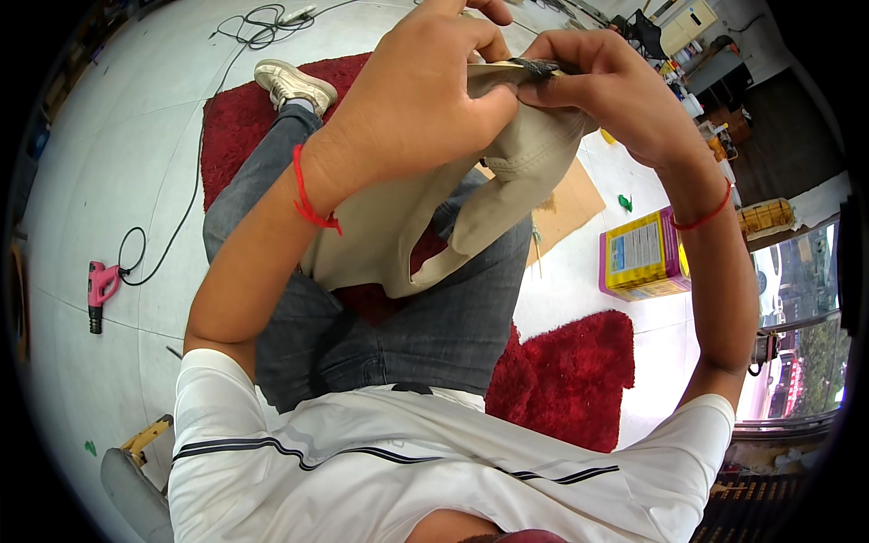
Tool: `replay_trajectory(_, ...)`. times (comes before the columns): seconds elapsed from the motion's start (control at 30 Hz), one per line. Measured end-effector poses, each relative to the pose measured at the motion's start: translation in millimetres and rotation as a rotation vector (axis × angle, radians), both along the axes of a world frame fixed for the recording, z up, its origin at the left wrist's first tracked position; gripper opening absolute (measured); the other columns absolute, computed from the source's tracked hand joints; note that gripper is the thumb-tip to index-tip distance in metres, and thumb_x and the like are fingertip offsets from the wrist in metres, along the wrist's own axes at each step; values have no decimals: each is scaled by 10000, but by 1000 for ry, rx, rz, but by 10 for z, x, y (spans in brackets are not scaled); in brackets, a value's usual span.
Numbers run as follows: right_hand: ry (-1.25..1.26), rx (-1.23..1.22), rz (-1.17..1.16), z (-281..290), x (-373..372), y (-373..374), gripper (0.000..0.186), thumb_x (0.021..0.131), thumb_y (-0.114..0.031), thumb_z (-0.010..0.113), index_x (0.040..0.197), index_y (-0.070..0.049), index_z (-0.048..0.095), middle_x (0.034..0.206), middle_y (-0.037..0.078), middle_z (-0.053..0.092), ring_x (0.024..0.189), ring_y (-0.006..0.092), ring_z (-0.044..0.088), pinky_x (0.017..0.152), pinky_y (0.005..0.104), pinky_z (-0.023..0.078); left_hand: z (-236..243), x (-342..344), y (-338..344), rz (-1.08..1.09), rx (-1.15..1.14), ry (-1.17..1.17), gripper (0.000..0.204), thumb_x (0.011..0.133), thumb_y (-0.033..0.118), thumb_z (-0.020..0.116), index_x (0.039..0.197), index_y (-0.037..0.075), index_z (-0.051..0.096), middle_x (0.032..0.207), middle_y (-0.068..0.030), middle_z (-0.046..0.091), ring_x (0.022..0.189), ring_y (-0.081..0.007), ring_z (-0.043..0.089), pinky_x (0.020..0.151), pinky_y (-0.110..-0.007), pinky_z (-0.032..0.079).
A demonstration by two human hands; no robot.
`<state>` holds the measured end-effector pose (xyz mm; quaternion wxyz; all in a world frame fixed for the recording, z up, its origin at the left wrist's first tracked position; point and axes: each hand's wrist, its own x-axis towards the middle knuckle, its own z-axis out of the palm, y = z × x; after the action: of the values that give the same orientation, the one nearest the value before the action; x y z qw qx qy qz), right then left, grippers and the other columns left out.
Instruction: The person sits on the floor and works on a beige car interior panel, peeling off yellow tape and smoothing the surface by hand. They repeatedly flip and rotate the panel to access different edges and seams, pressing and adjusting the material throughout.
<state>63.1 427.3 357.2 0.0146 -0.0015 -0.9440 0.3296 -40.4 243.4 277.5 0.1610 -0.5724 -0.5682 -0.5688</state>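
A beige stitched cover (520, 149), limp and folded, hangs from both hands over my lap; I cannot tell its exact kind. My left hand (434, 86) is closed on its upper edge, with the thumb pressed against the beige material. Close beside it, my right hand (602, 86) pinches the same edge between thumb and fingers. A dark, rough-looking strip (539, 66) shows at the edge between the two hands. The lower part of the cover drapes across my legs in grey jeans (308, 348). Part of the edge is hidden behind my fingers.
Red rugs (579, 380) lie under and beside me on the white floor. A pink heat gun (101, 285) with a black cord lies at left. At right stand a yellow and purple box (643, 253) and a cardboard sheet (570, 213). A grey chair (131, 489) is lower left.
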Motion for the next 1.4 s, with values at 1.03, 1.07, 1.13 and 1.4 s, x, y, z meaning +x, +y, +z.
replay_trajectory(1.03, -48, -41, 200, 83, 130, 210, 407, 982, -138, 617, 1371, -22, 650, 1111, 35, 729, 1001, 90, 692, 905, 267, 565, 26, -277, 18, -337, -469, -228, 495, 940, 190, 722, 1375, -26, 629, 1245, -97, 708, 1162, -163, 647, 1021, -296, 494)
replay_trajectory(1.07, -21, -57, 211, 65, 126, 207, 428, 986, -156, 640, 1393, -25, 634, 1153, 46, 724, 1036, 101, 689, 927, 275, 561, 31, -310, 11, -386, -463, -255, 529, 937, 200, 731, 1402, -24, 612, 1278, -102, 698, 1192, -173, 638, 1043, -302, 485)
replay_trajectory(1.13, 31, -64, 192, 1, 145, 164, 533, 979, -229, 740, 1449, -32, 583, 1276, 75, 690, 1155, 138, 664, 1001, 308, 541, 50, -341, 9, -430, -457, -333, 574, 931, 217, 750, 1430, -24, 596, 1319, -108, 686, 1231, -184, 625, 1071, -309, 473)
replay_trajectory(1.4, 385, -259, -107, -413, 435, 31, 618, 840, -205, 867, 1385, -28, 633, 1202, 94, 703, 1111, 171, 658, 974, 313, 525, 404, -292, -14, -253, -736, -180, 439, 961, 268, 754, 1277, -31, 700, 1113, -65, 745, 1019, -124, 670, 930, -279, 521)
